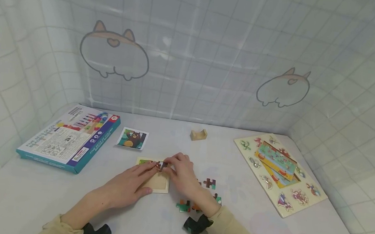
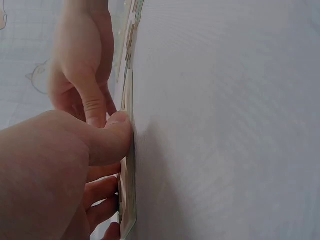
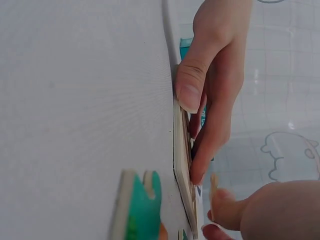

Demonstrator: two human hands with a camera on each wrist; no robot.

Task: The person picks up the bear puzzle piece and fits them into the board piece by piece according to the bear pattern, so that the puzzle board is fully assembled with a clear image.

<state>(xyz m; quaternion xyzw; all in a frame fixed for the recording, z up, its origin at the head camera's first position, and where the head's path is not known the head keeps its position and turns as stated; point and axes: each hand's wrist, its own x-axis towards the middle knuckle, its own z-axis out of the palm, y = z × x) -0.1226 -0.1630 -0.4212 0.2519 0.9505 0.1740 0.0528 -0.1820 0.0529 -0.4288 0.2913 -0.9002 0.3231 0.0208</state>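
Note:
A shallow wooden puzzle tray point(image 1: 159, 184) lies in front of me, with a few picture pieces along its far side. My left hand point(image 1: 127, 186) rests over its left part, fingers fairly straight on the pieces and thumb at the near rim. At the tray's upper right, my right hand point(image 1: 184, 175) pinches a jigsaw piece point(image 3: 214, 197) between thumb and finger, tilted up above the tray in the right wrist view. The right hand's own fingers partly hide that piece's picture. Loose jigsaw pieces point(image 1: 209, 183) lie right of the tray, some hidden beneath the right forearm.
Behind the tray is a bear picture card point(image 1: 132, 139), with a boxed game point(image 1: 68, 136) to its left. A small wooden stand point(image 1: 198, 135) sits at the back. On the right, a wooden animal board point(image 1: 282, 209) carries two colourful picture panels point(image 1: 276, 160).

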